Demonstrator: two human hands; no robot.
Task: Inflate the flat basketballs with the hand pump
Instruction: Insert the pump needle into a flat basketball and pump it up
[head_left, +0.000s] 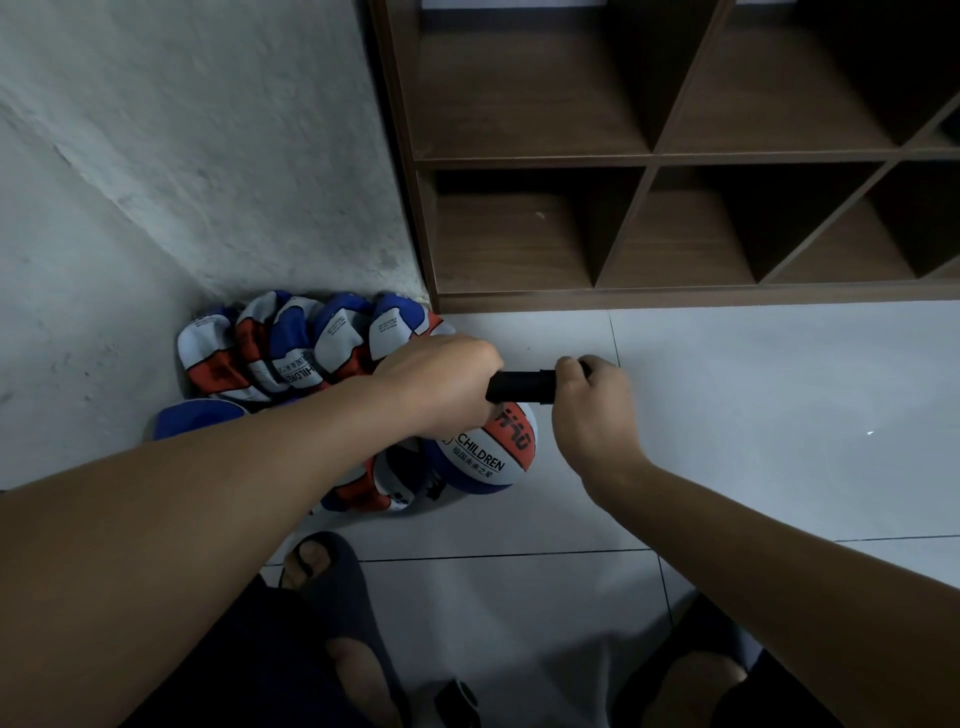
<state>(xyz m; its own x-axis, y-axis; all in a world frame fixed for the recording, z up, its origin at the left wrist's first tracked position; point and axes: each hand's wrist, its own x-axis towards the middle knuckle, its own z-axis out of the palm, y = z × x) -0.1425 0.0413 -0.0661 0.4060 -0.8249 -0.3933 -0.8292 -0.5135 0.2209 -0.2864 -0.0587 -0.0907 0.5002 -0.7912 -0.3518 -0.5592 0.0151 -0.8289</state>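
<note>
**Pumping in the corner, one ball on the way up**

Pale floor tiles (727, 415) run into a corner where a rough whitewashed wall (182, 156) meets a brown wooden shelf unit (649, 156), its cubbyholes bare as far as I can see. Heaped against the wall lies a pile of flat basketballs (291, 348), crumpled in red, white and blue, with a few more slumped nearer the person's sandalled foot (327, 577).

In front of that heap sits the ball (493, 452) being worked on, rounder than the rest and printed with "CHILDREN". Just above it the person holds the black hand pump (522, 387) level. The left hand (441, 384) is curled tight round the end nearest the ball, fingers closed on the barrel; whether it also steadies the ball I cannot tell, since the hand hides the needle and the valve. The right hand (592, 410) is wrapped round the handle end, fingers closed on it, close in against the barrel, so the plunger looks pushed home.

To my eye this is mid-pumping on one ball, with the rest of the pile not yet done. The next move likely calls for drawing the handle straight back along the barrel's line, then pressing in again, while the left hand keeps the needle end from wobbling in the valve.
</note>
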